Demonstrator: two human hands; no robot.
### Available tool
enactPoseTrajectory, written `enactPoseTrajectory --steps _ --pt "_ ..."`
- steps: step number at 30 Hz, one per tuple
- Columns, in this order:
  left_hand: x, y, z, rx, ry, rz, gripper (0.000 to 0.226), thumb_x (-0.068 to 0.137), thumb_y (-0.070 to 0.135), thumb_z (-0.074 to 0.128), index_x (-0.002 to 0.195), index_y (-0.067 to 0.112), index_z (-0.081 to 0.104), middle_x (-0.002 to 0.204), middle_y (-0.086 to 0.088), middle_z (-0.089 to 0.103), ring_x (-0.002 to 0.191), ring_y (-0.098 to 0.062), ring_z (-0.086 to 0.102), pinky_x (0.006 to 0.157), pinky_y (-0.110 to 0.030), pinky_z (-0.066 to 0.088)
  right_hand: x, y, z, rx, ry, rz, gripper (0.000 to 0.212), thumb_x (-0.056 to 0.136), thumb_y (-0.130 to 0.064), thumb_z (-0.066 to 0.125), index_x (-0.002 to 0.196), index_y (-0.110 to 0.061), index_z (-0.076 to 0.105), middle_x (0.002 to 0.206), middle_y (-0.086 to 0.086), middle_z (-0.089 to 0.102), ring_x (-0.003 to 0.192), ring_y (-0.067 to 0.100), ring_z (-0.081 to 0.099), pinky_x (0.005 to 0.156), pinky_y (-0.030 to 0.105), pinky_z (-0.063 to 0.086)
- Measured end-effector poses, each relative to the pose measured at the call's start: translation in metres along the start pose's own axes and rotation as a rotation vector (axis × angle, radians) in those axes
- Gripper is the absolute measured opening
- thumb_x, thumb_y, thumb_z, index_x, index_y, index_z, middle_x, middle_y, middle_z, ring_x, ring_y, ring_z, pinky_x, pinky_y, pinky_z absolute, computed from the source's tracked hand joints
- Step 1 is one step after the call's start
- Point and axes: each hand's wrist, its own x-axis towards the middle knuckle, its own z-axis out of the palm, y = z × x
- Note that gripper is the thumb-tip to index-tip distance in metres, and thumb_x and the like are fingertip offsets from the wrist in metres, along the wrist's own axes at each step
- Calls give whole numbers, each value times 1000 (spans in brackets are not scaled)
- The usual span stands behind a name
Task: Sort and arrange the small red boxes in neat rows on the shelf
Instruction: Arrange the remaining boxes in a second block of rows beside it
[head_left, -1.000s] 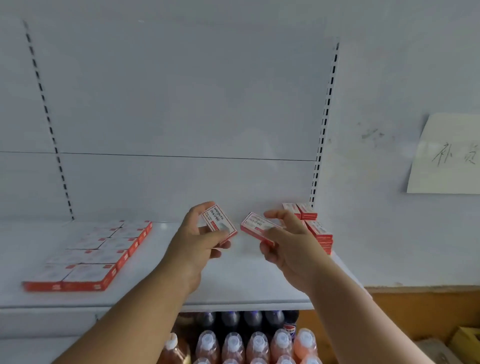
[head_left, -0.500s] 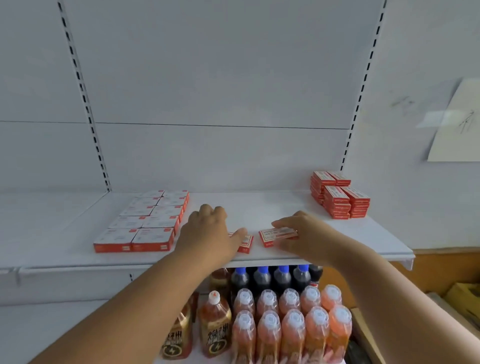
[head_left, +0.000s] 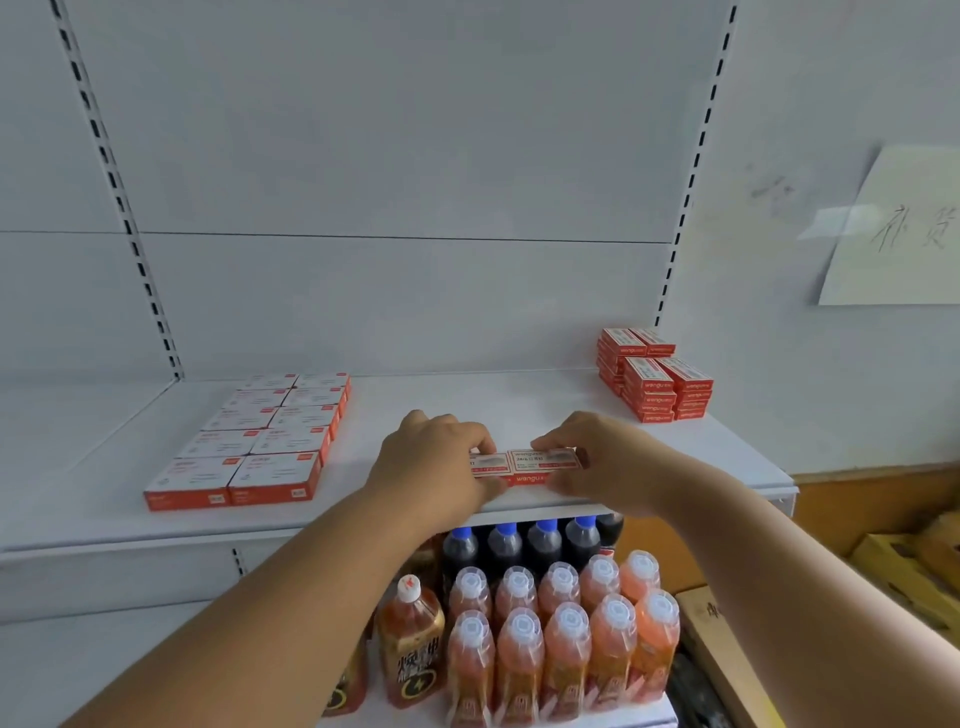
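Two small red boxes lie side by side near the front edge of the white shelf (head_left: 415, 395). My left hand (head_left: 436, 467) pinches the left box (head_left: 487, 462) with thumb and fingers. The right box (head_left: 543, 461) is pinched at its right end by my right hand (head_left: 602, 462). The two boxes touch each other. A stack of small red boxes (head_left: 655, 380) stands at the shelf's back right.
Larger red-and-white boxes (head_left: 260, 441) lie in two rows on the shelf's left. Below the shelf stand orange drink bottles (head_left: 561, 634) and dark bottles (head_left: 524, 545). A paper note (head_left: 898, 234) hangs on the right wall. Cardboard boxes (head_left: 909, 566) sit at the lower right.
Both hands brought their boxes down from the air onto the shelf's front. The two boxes were then pushed together until they touch.
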Motion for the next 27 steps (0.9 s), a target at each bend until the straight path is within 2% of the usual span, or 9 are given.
enactPoseTrajectory --steps 3,6,15,19,21,24,27 --pt "2 -1 1 -14 -20 -4 34 82 61 64 110 42 62 100 15 59 97 -13 49 77 -30 46 3 3 0 9 -3 -12 44 88 -32 66 132 -35 58 116 -12 54 96 8 53 85 24 45" --pt "3 -2 1 -72 -71 -3 33 83 55 67 112 40 62 101 11 57 86 -9 57 71 -26 50 4 3 0 5 -3 -24 43 88 -31 66 131 -33 59 117 -11 56 96 8 55 85 23 45" --pt "0 -2 -1 -121 -79 -43 32 82 55 68 110 39 62 101 10 54 82 -8 57 66 -21 45 7 9 3 14 -25 -23 44 86 -34 67 129 -36 60 118 -14 56 98 5 54 90 26 45" --pt "1 -2 -6 -113 -129 -45 33 81 56 68 109 41 60 106 9 53 88 -10 57 72 -25 50 7 4 -2 -26 -54 -30 44 87 -32 66 130 -34 59 119 -12 57 98 7 55 89 26 44" --pt "3 -2 -10 -56 -179 -51 44 78 63 65 115 43 56 114 7 49 98 -13 54 80 -28 49 5 4 -6 -22 -58 -24 49 86 -34 68 134 -33 55 115 -14 55 91 6 56 85 25 45" --pt "8 3 -15 25 -167 -48 65 75 72 61 130 42 46 127 3 40 120 -19 43 95 -34 43 -2 14 -8 64 80 13 52 86 -41 68 135 -32 52 115 -13 57 81 3 56 80 24 48" --pt "16 23 -13 -14 -78 1 55 80 67 58 127 41 48 129 4 42 125 -18 40 102 -36 40 -6 37 -12 91 333 59 31 90 -33 65 120 -25 64 106 -10 61 75 2 54 68 16 42"
